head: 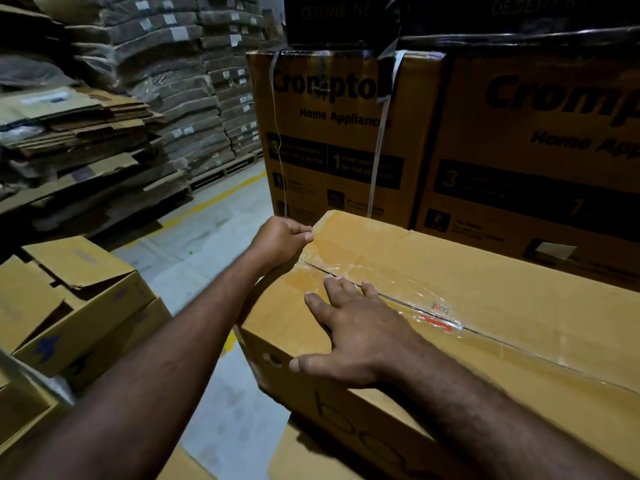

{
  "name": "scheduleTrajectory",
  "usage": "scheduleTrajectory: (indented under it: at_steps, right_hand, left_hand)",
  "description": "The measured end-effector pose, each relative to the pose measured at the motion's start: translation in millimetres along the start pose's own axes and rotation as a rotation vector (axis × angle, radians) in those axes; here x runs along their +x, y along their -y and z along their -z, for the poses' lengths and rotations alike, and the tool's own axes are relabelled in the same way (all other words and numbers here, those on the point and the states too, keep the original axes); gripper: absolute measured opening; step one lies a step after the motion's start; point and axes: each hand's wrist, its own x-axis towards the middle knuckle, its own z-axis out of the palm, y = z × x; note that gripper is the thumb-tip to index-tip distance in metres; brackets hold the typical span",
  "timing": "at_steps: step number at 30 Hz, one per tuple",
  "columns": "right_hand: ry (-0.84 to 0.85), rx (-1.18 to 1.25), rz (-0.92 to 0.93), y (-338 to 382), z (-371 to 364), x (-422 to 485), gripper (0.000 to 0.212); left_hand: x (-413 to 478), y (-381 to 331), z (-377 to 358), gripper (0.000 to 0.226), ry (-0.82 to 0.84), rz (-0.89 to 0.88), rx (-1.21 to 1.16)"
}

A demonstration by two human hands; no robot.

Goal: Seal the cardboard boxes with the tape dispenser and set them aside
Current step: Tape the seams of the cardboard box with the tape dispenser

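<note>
A long cardboard box (485, 282) lies in front of me, its top flaps closed and a strip of clear tape (408, 299) running along the centre seam. My left hand (282, 239) grips the box's far left corner, fingers curled over the edge. My right hand (349, 332) lies flat on the top near the left end, fingers spread and straight, fingertips touching the taped seam. No tape dispenser is in view.
Tall printed appliance cartons (332, 133) stand right behind the box. Open cardboard boxes (79, 299) sit low on the left. Stacks of flattened cardboard (86, 133) on pallets line the far left. A strip of grey floor (207, 237) runs between them.
</note>
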Motion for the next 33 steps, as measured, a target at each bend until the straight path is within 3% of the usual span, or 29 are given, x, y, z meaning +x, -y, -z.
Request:
scheduleTrajectory:
  at_steps: [9, 16, 21, 24, 27, 33]
  right_hand:
    - [0.013, -0.006, -0.024, 5, 1, -4, 0.105]
    - [0.015, -0.018, -0.027, 9, 2, -4, 0.106]
    - [-0.001, -0.026, -0.035, 14, 4, -2, 0.104]
    - [0.010, 0.105, -0.018, 7, 17, -18, 0.094]
    - [-0.085, 0.373, -0.191, -18, 41, -51, 0.088]
    - [-0.410, 0.279, -0.688, -87, 45, -169, 0.088]
  left_hand:
    - [-99, 26, 34, 0.018, -0.029, 0.113, -0.223]
    - [-163, 49, 9, 0.026, -0.312, 0.150, -0.511]
    - [-175, 48, -10, 0.036, -0.479, 0.195, -0.518]
    - [-172, 42, -9, 0.038, -0.522, 0.155, -0.469]
    - [-170, 42, -9, 0.038, -0.564, 0.141, -0.435]
    - [-164, 49, 0, 0.040, -0.503, 0.124, -0.376]
